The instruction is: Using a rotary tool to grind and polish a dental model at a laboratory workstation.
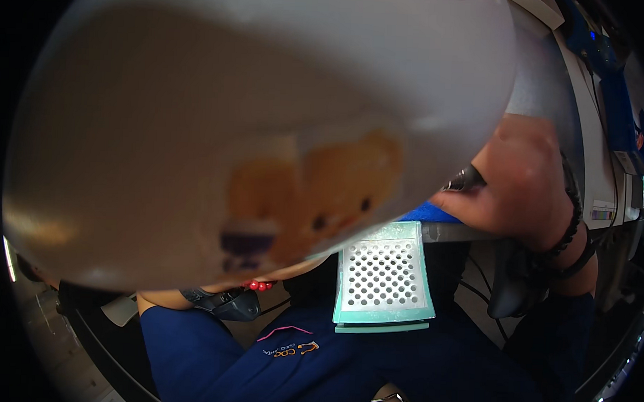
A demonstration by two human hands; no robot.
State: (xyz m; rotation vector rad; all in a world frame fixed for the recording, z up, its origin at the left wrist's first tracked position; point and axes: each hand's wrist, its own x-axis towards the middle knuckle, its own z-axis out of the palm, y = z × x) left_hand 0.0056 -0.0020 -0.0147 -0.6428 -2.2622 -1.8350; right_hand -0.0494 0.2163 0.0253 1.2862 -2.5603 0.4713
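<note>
While white cup (197, 111) with orange bear label fills view, right hand (521, 183) fingers clench dark pen (466, 180); left unseen.

One white mug (268, 128) with an orange bear print. One mint-green perforated tray (384, 277), hanging over the desk (545, 95) front edge. One dark pen-like tool (464, 180). Two dark bead bracelets (573, 231). One hand (525, 183) visible.

Grey desk edge (463, 233), white counter (596, 161), pale floor (61, 348)
</note>
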